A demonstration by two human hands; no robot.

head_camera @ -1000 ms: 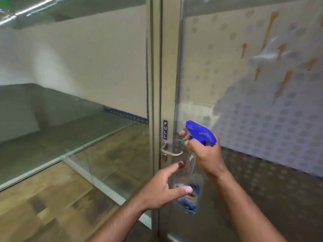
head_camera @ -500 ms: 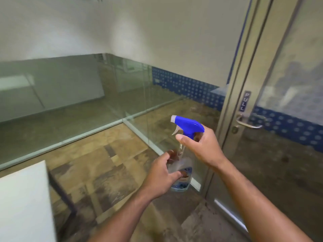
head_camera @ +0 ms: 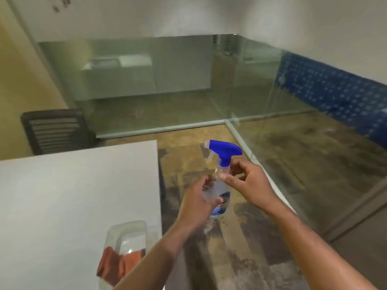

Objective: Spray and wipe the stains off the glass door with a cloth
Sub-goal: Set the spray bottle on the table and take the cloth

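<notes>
1. Spray bottle [head_camera: 219, 185] was upright, held in mid-air over the floor [head_camera: 261, 237], just right of the table's right edge.
2. Bottle: clear body, blue trigger head at the top with the nozzle pointing left, blue label low on the body. Liquid level could not be read through the clear plastic.
3. Left hand [head_camera: 199, 204] was wrapped around the lower body, thumb across the label side, fingers curled behind. Closed grip on the bottle.
4. Right hand [head_camera: 249, 185] sat at the neck, just below the blue collar. Its fingers were loosely curled with fingertips near or touching the neck; could not tell whether it was actually gripping or had let go.
5. White table [head_camera: 62, 195] filled the lower left of the view. Clear plastic container [head_camera: 127, 229] stood near its right edge, close to the left forearm.
6. Container held a rust-orange cloth [head_camera: 117, 266], crumpled at the near end and partly spilling over the rim. Far end of the container looked bare.
7. Dark slatted chair [head_camera: 54, 130] stood behind the table against the yellowish wall.
8. Glass partitions [head_camera: 272, 101] ran along the back and right, with a blue dotted band [head_camera: 335, 95] on the right pane.
9. The stained glass door was out of view.
</notes>
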